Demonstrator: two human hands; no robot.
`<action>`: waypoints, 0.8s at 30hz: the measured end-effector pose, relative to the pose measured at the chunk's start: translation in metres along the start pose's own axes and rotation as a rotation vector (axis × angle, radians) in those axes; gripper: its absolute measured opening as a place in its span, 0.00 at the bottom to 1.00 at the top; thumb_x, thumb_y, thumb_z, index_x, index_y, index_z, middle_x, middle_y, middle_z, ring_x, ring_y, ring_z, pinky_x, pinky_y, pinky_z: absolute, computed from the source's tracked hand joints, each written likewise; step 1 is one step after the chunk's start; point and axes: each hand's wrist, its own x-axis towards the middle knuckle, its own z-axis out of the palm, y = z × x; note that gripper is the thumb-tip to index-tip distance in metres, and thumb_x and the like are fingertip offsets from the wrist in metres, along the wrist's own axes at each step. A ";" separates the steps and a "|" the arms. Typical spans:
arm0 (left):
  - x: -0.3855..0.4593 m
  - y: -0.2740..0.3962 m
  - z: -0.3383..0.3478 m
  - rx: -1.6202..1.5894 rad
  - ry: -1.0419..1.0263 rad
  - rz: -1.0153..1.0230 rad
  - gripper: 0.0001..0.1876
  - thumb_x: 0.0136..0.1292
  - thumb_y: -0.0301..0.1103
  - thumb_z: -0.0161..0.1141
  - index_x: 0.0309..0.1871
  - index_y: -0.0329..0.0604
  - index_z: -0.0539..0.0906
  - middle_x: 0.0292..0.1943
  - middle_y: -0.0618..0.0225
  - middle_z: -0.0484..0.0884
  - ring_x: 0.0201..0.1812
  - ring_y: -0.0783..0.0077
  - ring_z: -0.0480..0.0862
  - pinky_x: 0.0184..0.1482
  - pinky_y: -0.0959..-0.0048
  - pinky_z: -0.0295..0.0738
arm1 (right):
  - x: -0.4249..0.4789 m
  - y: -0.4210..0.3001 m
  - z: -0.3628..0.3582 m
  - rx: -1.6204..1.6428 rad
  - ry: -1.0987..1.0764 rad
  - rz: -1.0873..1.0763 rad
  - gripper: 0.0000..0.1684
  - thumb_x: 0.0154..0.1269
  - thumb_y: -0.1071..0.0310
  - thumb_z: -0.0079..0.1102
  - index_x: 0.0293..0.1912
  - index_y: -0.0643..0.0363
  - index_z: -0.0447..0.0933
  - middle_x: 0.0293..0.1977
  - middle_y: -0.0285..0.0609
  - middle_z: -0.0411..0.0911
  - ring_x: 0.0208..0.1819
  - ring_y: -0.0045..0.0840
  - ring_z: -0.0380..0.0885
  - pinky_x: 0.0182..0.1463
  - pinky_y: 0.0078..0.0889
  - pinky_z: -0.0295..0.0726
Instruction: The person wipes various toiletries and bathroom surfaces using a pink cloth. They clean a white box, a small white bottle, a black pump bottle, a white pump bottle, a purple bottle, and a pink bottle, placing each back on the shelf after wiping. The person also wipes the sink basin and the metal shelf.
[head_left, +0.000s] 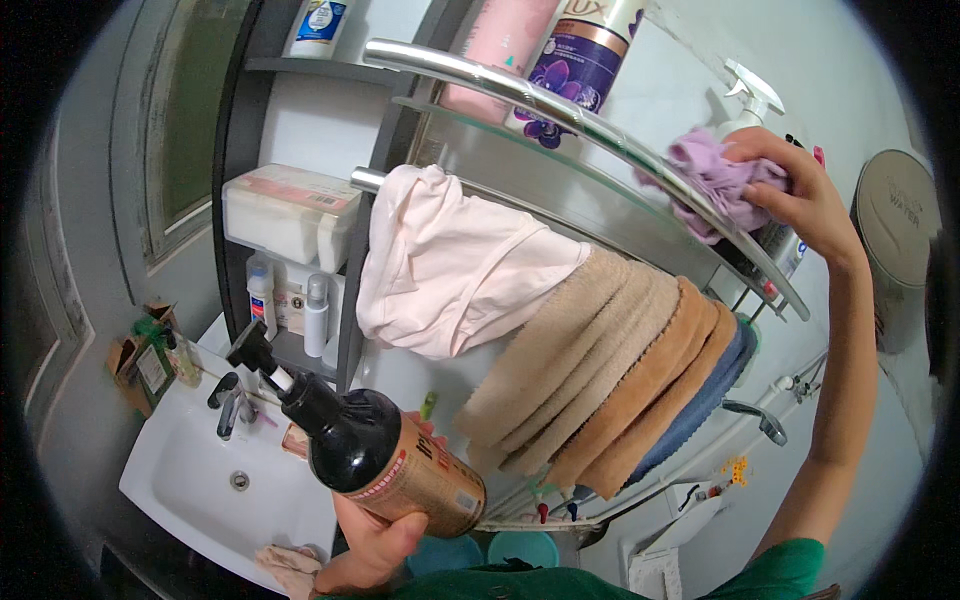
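Note:
My left hand (379, 536) grips a black pump bottle (397, 457) with a brown label bearing writing. The bottle is tilted, its pump head towards the washbasin. In my right hand (795, 187) is a crumpled lilac cloth (712, 184), pressed to the right end of the glass shelf (600, 165) at its chrome rail (555, 105). Just behind that hand a white spray bottle (750, 97) stands, partly hidden. A pink bottle (502, 52) and a purple Lux bottle (581, 67) stand at the left on the same shelf.
Under the shelf hang a pale pink garment (465, 262), beige towels (555, 352), brown towels (645, 390) and a blue towel (675, 427). At left are a grey cabinet (232, 135), a clear plastic box (289, 214) and the washbasin (225, 480). A shower head (761, 421) is at lower right.

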 end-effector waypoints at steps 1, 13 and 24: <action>0.000 0.002 0.002 0.017 0.024 0.013 0.50 0.51 0.44 0.77 0.71 0.29 0.60 0.62 0.48 0.72 0.62 0.55 0.77 0.66 0.52 0.73 | -0.005 -0.003 0.000 -0.013 0.076 -0.038 0.20 0.60 0.71 0.67 0.53 0.59 0.82 0.54 0.40 0.80 0.57 0.26 0.77 0.62 0.29 0.76; -0.024 0.004 0.011 0.188 0.137 0.004 0.58 0.45 0.52 0.79 0.74 0.35 0.58 0.63 0.50 0.72 0.63 0.52 0.76 0.66 0.47 0.74 | 0.127 -0.112 0.133 -0.459 0.749 -0.693 0.11 0.55 0.68 0.61 0.40 0.55 0.84 0.42 0.45 0.83 0.43 0.40 0.81 0.46 0.40 0.82; -0.042 -0.007 0.046 0.213 0.051 -0.031 0.56 0.48 0.51 0.77 0.74 0.35 0.57 0.65 0.48 0.70 0.65 0.51 0.75 0.68 0.47 0.72 | 0.018 -0.056 0.112 -0.611 0.706 -0.356 0.12 0.53 0.68 0.62 0.41 0.53 0.83 0.38 0.39 0.81 0.41 0.36 0.79 0.43 0.37 0.81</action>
